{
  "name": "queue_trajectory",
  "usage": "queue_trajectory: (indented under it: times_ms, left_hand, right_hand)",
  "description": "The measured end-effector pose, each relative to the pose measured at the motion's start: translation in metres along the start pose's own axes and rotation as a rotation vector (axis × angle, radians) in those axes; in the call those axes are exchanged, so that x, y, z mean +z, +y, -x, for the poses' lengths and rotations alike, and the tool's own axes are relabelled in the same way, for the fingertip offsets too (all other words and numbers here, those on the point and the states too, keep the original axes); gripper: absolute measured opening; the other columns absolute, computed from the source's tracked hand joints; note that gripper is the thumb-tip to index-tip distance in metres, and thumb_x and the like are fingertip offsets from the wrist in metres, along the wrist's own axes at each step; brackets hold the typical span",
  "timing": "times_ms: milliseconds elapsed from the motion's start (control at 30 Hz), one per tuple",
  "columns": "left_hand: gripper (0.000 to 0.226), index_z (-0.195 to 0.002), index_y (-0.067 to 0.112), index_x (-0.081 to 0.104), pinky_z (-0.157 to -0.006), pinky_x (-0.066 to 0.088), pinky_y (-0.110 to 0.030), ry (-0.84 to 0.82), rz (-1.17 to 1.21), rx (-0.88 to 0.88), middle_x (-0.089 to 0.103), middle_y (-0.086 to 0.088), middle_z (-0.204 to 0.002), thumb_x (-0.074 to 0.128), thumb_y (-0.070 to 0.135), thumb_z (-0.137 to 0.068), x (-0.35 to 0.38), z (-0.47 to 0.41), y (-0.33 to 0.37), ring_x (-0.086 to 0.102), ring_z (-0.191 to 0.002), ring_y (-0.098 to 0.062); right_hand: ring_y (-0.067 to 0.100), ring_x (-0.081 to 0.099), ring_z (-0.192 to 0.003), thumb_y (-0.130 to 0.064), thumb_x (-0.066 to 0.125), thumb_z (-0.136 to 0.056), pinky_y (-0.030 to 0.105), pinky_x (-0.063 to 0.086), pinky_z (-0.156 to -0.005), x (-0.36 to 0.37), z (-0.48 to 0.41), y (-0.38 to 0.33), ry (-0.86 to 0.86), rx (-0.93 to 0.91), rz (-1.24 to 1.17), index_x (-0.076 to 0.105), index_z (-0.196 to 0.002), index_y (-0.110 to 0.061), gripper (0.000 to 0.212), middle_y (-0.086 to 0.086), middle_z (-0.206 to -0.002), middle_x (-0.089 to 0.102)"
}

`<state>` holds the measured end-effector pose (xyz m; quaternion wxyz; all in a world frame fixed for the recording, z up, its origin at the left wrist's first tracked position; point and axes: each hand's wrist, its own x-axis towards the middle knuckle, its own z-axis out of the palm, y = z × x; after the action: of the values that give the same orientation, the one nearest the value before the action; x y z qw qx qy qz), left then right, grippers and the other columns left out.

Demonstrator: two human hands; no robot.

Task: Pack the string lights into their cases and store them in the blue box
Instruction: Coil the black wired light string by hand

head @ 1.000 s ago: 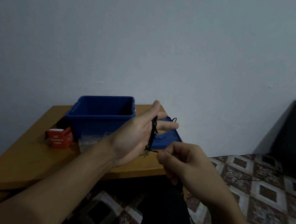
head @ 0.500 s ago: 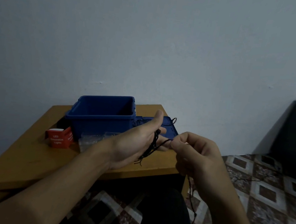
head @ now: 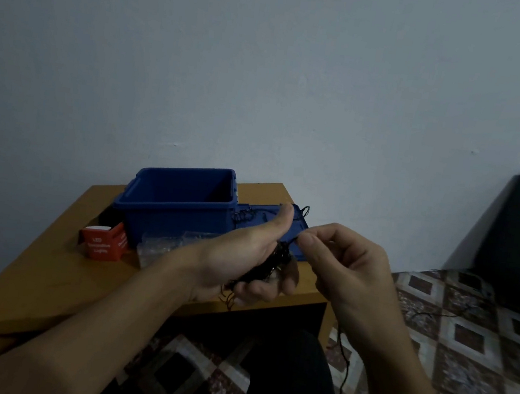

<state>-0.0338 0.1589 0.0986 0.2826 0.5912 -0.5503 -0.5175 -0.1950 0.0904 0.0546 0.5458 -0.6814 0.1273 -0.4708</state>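
The left hand [head: 244, 257] curls its fingers round a black bundle of string lights [head: 271, 264] (above the table's front edge) while the right hand [head: 342, 267] pinches the wire.

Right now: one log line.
phase: winding | left hand grips black string-light bundle | right hand pinches its wire | blue plastic box open on wooden table

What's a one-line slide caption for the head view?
Left hand holds coiled black string lights, right hand pinches the loose strand, blue box behind.
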Motion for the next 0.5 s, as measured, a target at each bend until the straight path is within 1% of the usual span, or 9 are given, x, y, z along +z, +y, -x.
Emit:
queue_trajectory:
  times_ms: [67, 167, 300, 367, 400, 433, 467, 500]
  left_hand:
    - [0.084, -0.066, 0.013, 0.049, -0.053, 0.015, -0.034, -0.034, 0.004, 0.01, 0.027, 0.0, -0.052, 0.009, 0.084, -0.085, 0.0009, 0.0012, 0.0007, 0.017, -0.049, -0.017]
    - [0.075, -0.062, 0.017, 0.037, -0.054, 0.011, -0.038, -0.088, 0.055, 0.041, 0.022, 0.0, -0.051, 0.009, 0.082, -0.087, -0.0004, 0.0012, -0.0002, 0.009, -0.049, -0.021]
    - [0.071, -0.061, 0.017, 0.027, -0.048, 0.013, -0.034, -0.17, 0.14, 0.065, 0.02, 0.002, -0.048, 0.011, 0.079, -0.091, -0.0026, 0.0013, -0.001, 0.007, -0.048, -0.02]
    - [0.07, -0.061, 0.017, 0.026, -0.047, 0.012, -0.033, -0.226, 0.198, 0.078, 0.021, 0.002, -0.046, 0.013, 0.077, -0.093, -0.0034, 0.0012, -0.0022, 0.009, -0.045, -0.018]
    - [0.069, -0.06, 0.017, 0.028, -0.046, 0.013, -0.033, -0.258, 0.24, 0.094, 0.022, 0.002, -0.045, 0.015, 0.075, -0.095, -0.0038, 0.0009, -0.0025, 0.01, -0.043, -0.017]
    - [0.068, -0.061, 0.016, 0.031, -0.045, 0.014, -0.032, -0.291, 0.29, 0.118, 0.024, 0.002, -0.045, 0.016, 0.071, -0.097, -0.0043, 0.0006, -0.0025, 0.013, -0.042, -0.016]
    - [0.066, -0.062, 0.015, 0.035, -0.044, 0.015, -0.031, -0.319, 0.347, 0.149, 0.027, 0.002, -0.045, 0.017, 0.066, -0.099, -0.0046, 0.0002, -0.0022, 0.015, -0.042, -0.016]
    - [0.063, -0.064, 0.013, 0.04, -0.045, 0.017, -0.031, -0.34, 0.401, 0.183, 0.03, 0.002, -0.047, 0.019, 0.06, -0.1, -0.0048, -0.0001, -0.0015, 0.017, -0.042, -0.016]
  right_hand:
    - [-0.003, 0.046, -0.042, -0.01, 0.06, -0.096, 0.007, 0.035, -0.046, 0.0002, -0.0007, 0.0017, 0.011, -0.007, -0.007, 0.067, -0.092, 0.005, 0.017, -0.011, -0.053, 0.056]
    - [0.0, 0.038, -0.044, -0.016, 0.063, -0.094, 0.013, 0.033, -0.044, -0.0012, -0.0005, 0.0023, -0.004, 0.004, -0.042, 0.068, -0.093, 0.004, 0.021, -0.01, -0.054, 0.054]
    - [-0.003, 0.048, -0.044, -0.011, 0.061, -0.096, 0.008, 0.036, -0.046, -0.0021, -0.001, 0.0055, 0.009, 0.003, 0.011, 0.068, -0.091, 0.005, 0.018, -0.011, -0.055, 0.058]
    - [-0.002, 0.046, -0.044, -0.013, 0.061, -0.097, 0.008, 0.035, -0.046, -0.0019, -0.0014, 0.0066, 0.007, 0.033, 0.014, 0.068, -0.092, 0.003, 0.018, -0.01, -0.055, 0.055]
    - [-0.001, 0.042, -0.044, -0.016, 0.061, -0.097, 0.01, 0.033, -0.047, -0.0017, -0.0017, 0.0074, 0.007, 0.05, 0.021, 0.069, -0.093, 0.0, 0.018, -0.009, -0.056, 0.052]
    - [0.002, 0.037, -0.046, -0.019, 0.062, -0.098, 0.014, 0.032, -0.046, -0.0012, -0.0021, 0.008, 0.0, 0.07, 0.03, 0.069, -0.092, -0.004, 0.017, -0.005, -0.056, 0.048]
    - [0.007, 0.034, -0.048, -0.021, 0.062, -0.097, 0.018, 0.029, -0.047, -0.0012, -0.0024, 0.0092, -0.009, 0.091, 0.028, 0.068, -0.09, -0.006, 0.018, -0.002, -0.057, 0.046]
    - [0.013, 0.034, -0.049, -0.023, 0.063, -0.096, 0.022, 0.028, -0.047, -0.0007, -0.0025, 0.0098, -0.017, 0.11, 0.01, 0.067, -0.089, -0.006, 0.019, 0.001, -0.057, 0.046]
